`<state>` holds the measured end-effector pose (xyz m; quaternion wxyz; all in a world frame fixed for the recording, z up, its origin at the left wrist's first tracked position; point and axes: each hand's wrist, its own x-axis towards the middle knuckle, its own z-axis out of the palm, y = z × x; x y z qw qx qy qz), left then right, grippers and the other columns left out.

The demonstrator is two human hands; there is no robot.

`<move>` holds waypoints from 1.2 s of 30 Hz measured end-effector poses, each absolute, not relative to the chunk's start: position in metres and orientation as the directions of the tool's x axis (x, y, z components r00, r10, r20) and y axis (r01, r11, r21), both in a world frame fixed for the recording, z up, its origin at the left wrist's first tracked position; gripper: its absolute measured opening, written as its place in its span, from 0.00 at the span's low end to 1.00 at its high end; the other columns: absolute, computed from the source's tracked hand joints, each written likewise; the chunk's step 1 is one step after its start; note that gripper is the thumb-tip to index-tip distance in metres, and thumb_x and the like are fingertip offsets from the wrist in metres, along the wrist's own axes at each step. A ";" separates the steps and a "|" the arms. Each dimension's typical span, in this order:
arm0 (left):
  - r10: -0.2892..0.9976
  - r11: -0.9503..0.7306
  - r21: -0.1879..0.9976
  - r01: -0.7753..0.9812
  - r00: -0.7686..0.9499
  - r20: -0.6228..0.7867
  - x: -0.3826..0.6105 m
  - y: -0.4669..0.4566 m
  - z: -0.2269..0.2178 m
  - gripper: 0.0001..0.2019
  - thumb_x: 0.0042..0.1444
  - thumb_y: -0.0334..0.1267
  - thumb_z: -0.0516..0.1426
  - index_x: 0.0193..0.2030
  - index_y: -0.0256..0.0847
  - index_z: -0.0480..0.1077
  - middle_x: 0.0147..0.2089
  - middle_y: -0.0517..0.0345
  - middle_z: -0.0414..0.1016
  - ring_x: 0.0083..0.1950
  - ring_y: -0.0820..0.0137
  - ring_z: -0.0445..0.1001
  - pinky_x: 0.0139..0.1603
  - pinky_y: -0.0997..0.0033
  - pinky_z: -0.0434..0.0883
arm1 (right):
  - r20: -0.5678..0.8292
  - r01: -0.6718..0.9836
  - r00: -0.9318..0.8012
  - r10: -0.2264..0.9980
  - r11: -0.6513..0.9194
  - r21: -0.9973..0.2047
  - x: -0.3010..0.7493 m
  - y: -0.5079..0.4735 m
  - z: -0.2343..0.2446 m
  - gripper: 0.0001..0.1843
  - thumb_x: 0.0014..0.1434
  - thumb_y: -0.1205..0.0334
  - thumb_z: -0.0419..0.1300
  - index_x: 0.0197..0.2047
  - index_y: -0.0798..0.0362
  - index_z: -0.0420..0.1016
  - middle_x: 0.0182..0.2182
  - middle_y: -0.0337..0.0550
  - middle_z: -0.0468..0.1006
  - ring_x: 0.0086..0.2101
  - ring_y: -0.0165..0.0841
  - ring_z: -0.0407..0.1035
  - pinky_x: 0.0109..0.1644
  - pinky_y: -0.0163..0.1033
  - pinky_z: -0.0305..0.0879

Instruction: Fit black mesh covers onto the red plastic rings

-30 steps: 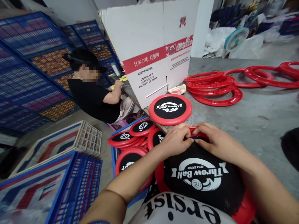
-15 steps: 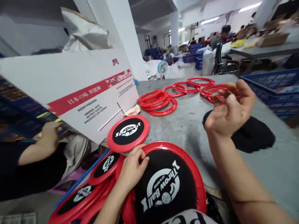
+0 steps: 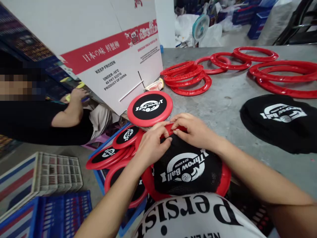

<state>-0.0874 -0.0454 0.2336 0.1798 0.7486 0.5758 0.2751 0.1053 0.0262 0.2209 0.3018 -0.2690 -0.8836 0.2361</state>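
A red-rimmed disc with a black mesh face (image 3: 188, 155) printed "Throw Ball" rests against my body at the table's near edge. My left hand (image 3: 155, 142) is closed on its far rim, thumb over the black cloth. Right beside it, my right hand (image 3: 194, 130) pinches the same rim and the cloth's edge, with fingertips close to the left ones. The exact hold under the fingers is hidden. Just beyond lies a smaller red and black disc (image 3: 150, 107). To the right, a loose black printed cloth (image 3: 282, 114) lies on the table.
Several bare red rings (image 3: 190, 87) lie across the grey table (image 3: 218, 109). A white carton (image 3: 123, 76) stands at the left. Finished-looking discs (image 3: 109, 153) pile in a blue crate below. A co-worker (image 3: 66, 115) sits at left; a fan (image 3: 200, 27) stands behind.
My right hand has come down from above the table to the disc's far rim, beside my left hand. The view has tilted downward.
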 end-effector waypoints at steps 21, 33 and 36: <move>0.908 -0.406 0.578 0.708 0.387 0.163 -0.098 -0.044 0.241 0.09 0.55 0.35 0.66 0.32 0.40 0.70 0.72 0.45 0.62 0.73 0.56 0.63 0.71 0.45 0.64 | 0.373 0.458 -0.687 0.623 0.770 -0.443 0.113 0.008 0.225 0.01 0.63 0.66 0.60 0.37 0.51 0.72 0.52 0.45 0.76 0.49 0.41 0.68 0.50 0.47 0.64; 0.931 -0.345 0.671 0.656 0.333 0.153 -0.093 -0.029 0.241 0.05 0.58 0.31 0.58 0.31 0.41 0.71 0.68 0.50 0.68 0.69 0.60 0.67 0.72 0.48 0.62 | 0.259 0.485 -0.698 0.667 0.707 -0.514 0.120 0.018 0.233 0.03 0.61 0.68 0.60 0.38 0.52 0.73 0.50 0.46 0.76 0.50 0.42 0.68 0.53 0.46 0.63; 0.940 -0.320 0.707 0.631 0.304 0.155 -0.092 -0.027 0.241 0.05 0.57 0.32 0.58 0.29 0.41 0.71 0.65 0.50 0.70 0.67 0.60 0.69 0.70 0.49 0.64 | 0.162 0.483 -0.765 0.623 0.722 -0.496 0.118 0.025 0.251 0.03 0.60 0.68 0.60 0.39 0.52 0.72 0.44 0.46 0.76 0.47 0.40 0.69 0.51 0.43 0.62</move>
